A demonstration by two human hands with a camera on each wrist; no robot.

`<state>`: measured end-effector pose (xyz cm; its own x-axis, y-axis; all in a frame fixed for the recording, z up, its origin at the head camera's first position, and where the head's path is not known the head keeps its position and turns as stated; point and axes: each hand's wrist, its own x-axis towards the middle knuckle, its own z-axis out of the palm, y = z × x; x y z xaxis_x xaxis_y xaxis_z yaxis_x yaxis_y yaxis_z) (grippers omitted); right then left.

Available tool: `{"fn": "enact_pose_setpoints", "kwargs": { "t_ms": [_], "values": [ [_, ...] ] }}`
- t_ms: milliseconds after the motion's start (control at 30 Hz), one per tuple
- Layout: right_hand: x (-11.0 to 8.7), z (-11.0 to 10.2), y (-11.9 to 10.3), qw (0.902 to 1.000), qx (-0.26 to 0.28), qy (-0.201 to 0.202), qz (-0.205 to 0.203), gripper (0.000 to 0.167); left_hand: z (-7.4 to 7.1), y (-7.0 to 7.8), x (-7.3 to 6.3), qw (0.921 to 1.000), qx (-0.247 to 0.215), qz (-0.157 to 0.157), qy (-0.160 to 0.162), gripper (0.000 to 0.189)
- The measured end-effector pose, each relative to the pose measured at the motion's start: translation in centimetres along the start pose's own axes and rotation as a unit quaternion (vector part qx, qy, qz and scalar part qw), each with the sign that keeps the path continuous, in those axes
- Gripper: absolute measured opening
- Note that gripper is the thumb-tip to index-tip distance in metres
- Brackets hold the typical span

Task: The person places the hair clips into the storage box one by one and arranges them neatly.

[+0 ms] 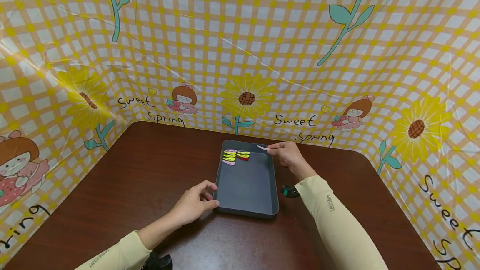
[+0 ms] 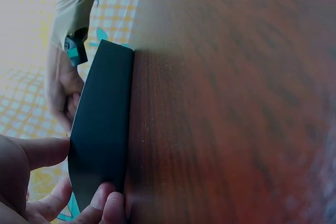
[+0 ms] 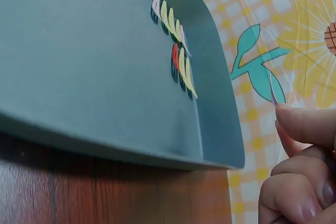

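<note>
A pink hair clip (image 1: pixel 263 148) is pinched between the thumb and index finger of my right hand (image 1: pixel 288 153), over the far right corner of the tray. In the right wrist view this clip (image 3: pixel 273 88) shows edge-on, pointing up from the fingertips. My left hand (image 1: pixel 196 201) holds the dark grey tray (image 1: pixel 245 186) by its near left corner, fingers bent against the wall. Towards the tray's far left lie two columns of snap hair clips. The left column has pink clips (image 1: pixel 229 163) and yellow clips (image 1: pixel 229 156); the right has yellow ones above a red clip (image 1: pixel 243 158).
The tray stands on a brown wooden table (image 1: pixel 157 170). A checked cloth (image 1: pixel 210 45) with sunflowers hangs round the back and sides. Dark devices are strapped under both wrists, the right one (image 1: pixel 290 191) beside the tray's right wall.
</note>
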<state>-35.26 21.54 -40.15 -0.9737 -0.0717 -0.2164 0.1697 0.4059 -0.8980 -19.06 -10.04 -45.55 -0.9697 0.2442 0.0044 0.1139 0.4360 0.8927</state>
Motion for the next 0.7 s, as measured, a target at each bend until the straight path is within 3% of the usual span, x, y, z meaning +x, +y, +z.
{"fn": "enact_pose_setpoints", "kwargs": {
  "t_ms": [700],
  "values": [
    [0.7,3.7,-0.9,0.9998,0.018,0.005,0.0,0.028,0.0,0.1,-0.1,1.0,0.0,0.001,0.002,0.034]
  ]
}}
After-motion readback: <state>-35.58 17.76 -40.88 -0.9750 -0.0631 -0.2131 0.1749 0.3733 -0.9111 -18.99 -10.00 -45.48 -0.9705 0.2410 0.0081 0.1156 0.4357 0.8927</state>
